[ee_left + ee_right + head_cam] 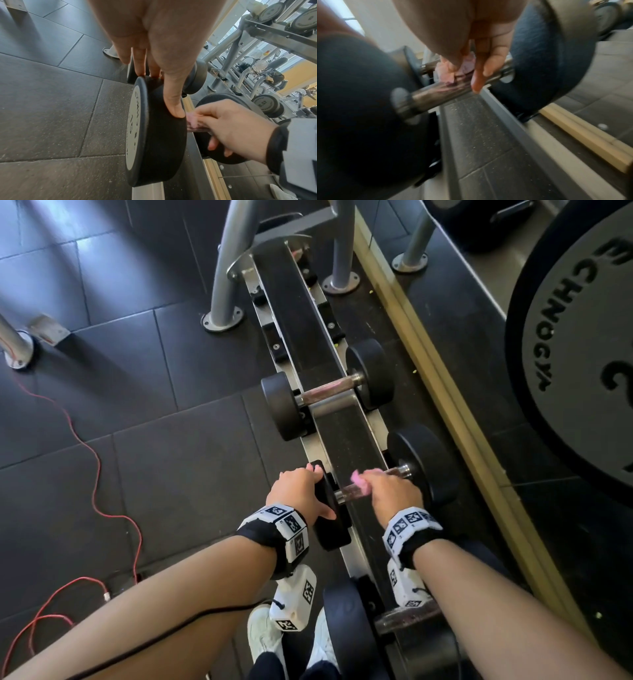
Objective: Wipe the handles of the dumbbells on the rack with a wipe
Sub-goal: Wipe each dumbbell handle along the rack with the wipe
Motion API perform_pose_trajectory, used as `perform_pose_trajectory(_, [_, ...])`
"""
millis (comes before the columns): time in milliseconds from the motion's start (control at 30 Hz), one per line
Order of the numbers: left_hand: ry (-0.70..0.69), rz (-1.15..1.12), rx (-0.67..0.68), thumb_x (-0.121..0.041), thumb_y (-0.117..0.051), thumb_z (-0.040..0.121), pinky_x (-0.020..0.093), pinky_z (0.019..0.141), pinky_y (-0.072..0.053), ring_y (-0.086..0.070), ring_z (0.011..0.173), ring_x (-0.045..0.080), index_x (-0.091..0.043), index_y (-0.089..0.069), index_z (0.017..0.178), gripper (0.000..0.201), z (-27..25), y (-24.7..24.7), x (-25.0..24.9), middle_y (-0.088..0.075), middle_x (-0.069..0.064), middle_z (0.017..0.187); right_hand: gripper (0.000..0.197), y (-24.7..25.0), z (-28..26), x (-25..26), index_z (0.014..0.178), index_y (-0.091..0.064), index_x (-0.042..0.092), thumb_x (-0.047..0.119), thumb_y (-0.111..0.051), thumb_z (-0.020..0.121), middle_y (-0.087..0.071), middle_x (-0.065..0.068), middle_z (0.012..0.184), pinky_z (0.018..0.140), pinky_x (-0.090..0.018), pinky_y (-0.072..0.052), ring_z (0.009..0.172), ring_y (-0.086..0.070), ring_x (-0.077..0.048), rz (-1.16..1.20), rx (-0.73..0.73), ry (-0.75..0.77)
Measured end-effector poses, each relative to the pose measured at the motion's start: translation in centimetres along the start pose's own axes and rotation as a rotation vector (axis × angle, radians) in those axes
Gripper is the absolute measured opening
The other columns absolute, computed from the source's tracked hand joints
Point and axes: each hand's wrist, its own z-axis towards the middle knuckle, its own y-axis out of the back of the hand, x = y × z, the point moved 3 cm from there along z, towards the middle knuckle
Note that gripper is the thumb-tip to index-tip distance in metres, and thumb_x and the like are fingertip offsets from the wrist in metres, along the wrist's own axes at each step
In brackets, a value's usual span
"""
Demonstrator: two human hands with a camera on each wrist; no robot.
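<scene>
A low rack carries three black dumbbells. My left hand grips the left head of the middle dumbbell, fingers over its top and thumb on its rim. My right hand is wrapped round that dumbbell's chrome handle, with a pink wipe held against the bar. The wipe shows beside the head, and bunched under my fingers on the handle. A second dumbbell lies farther along the rack. A third lies nearest me, partly under my right forearm.
A red cable loops over the dark floor tiles at left. Grey rack posts are bolted down at the far end. A yellow strip runs along the rack's right side, with a large weight plate beyond. My white shoes stand below.
</scene>
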Motion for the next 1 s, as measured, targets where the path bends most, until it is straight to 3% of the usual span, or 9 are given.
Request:
perform_pose_trajectory(100, [-0.001,0.005,0.005,-0.042,-0.082,0.075,0.040,0.112,-0.038,-0.034,0.143,0.028,-0.025,-0.024,0.156,0.101,0.2,0.0,0.1,-0.028,-0.005,0.161,0.035,-0.3,0.4,-1.9,0.129,-0.054,0.028,0.018,-0.054,0.095,-0.052,0.001,0.136,0.097,-0.038,-0.048,0.114,-0.059,-0.023,-0.101,0.073,-0.098])
perform_pose_trajectory(167, [-0.003,0.006,0.005,-0.043,-0.082,0.075,0.040,0.113,-0.037,-0.032,0.144,0.028,-0.027,-0.022,0.156,0.102,0.3,0.0,0.1,-0.025,-0.007,0.162,0.026,-1.0,0.4,-1.4,0.117,-0.058,0.023,0.016,-0.055,0.092,-0.051,0.000,0.130,0.102,-0.036,-0.045,0.111,-0.057,-0.020,0.034,0.032,-0.130])
perform_pose_trajectory(267, [-0.008,-0.002,-0.011,-0.044,-0.082,0.074,0.039,0.113,-0.037,-0.032,0.144,0.027,-0.028,-0.023,0.156,0.102,0.3,-0.2,0.4,-0.025,-0.008,0.162,0.020,-2.7,-0.4,1.1,0.104,-0.067,0.024,0.022,-0.049,0.096,-0.064,-0.004,0.112,0.089,-0.039,-0.051,0.100,-0.064,-0.026,0.123,-0.031,-0.055])
perform_pose_trajectory(367, [-0.017,-0.010,-0.034,-0.043,-0.082,0.074,0.038,0.112,-0.038,-0.034,0.142,0.027,-0.028,-0.025,0.155,0.101,0.2,-0.3,0.5,-0.027,-0.009,0.161,0.039,-3.7,-1.1,2.7,0.105,-0.062,0.042,0.065,-0.032,0.093,-0.070,-0.004,0.095,0.078,-0.034,-0.053,0.088,-0.068,-0.027,0.190,0.000,0.024])
perform_pose_trajectory(433, [-0.017,-0.018,-0.036,-0.043,-0.083,0.074,0.039,0.111,-0.038,-0.034,0.142,0.027,-0.028,-0.026,0.155,0.100,0.1,-0.4,0.5,-0.028,-0.009,0.161,0.037,-3.6,-0.8,2.3,0.109,-0.056,0.045,0.064,-0.027,0.095,-0.069,-0.003,0.095,0.074,-0.032,-0.051,0.086,-0.067,-0.028,0.151,0.010,0.029])
perform_pose_trajectory(533, [-0.010,-0.040,-0.048,-0.040,-0.084,0.073,0.039,0.110,-0.038,-0.034,0.143,0.026,-0.030,-0.027,0.154,0.099,0.1,-0.4,0.6,-0.029,-0.010,0.160,0.040,-2.3,-0.3,-0.1,0.102,-0.064,0.025,0.052,-0.035,0.097,-0.067,-0.004,0.088,0.064,-0.029,-0.044,0.076,-0.062,-0.024,0.013,-0.030,-0.060])
perform_pose_trajectory(700, [0.002,-0.071,-0.062,-0.038,-0.085,0.073,0.039,0.111,-0.038,-0.034,0.143,0.023,-0.030,-0.028,0.154,0.099,0.0,-0.5,0.6,-0.029,-0.012,0.160,0.031,-1.4,-0.8,-2.3,0.124,-0.055,0.026,0.015,-0.054,0.094,-0.053,0.002,0.133,0.079,-0.034,-0.053,0.106,-0.061,-0.022,0.023,-0.157,-0.009])
perform_pose_trajectory(900, [-0.013,-0.062,-0.074,-0.039,-0.084,0.073,0.039,0.112,-0.038,-0.034,0.143,0.025,-0.029,-0.029,0.154,0.098,0.0,-0.6,0.6,-0.029,-0.010,0.160,0.062,-1.3,-1.4,-1.2,0.138,-0.056,0.025,0.008,-0.071,0.080,-0.023,-0.006,0.161,0.107,-0.045,-0.041,0.139,-0.030,-0.033,-0.215,-0.234,0.105])
perform_pose_trajectory(1000, [-0.017,-0.082,-0.089,-0.040,-0.084,0.072,0.037,0.111,-0.037,-0.033,0.143,0.024,-0.031,-0.029,0.154,0.098,0.1,-0.8,0.8,-0.029,-0.012,0.160,0.057,-1.9,-1.1,-2.0,0.147,-0.041,0.033,0.025,-0.060,0.093,-0.005,-0.011,0.166,0.120,-0.049,-0.020,0.153,0.000,-0.034,-0.210,-0.171,0.148])
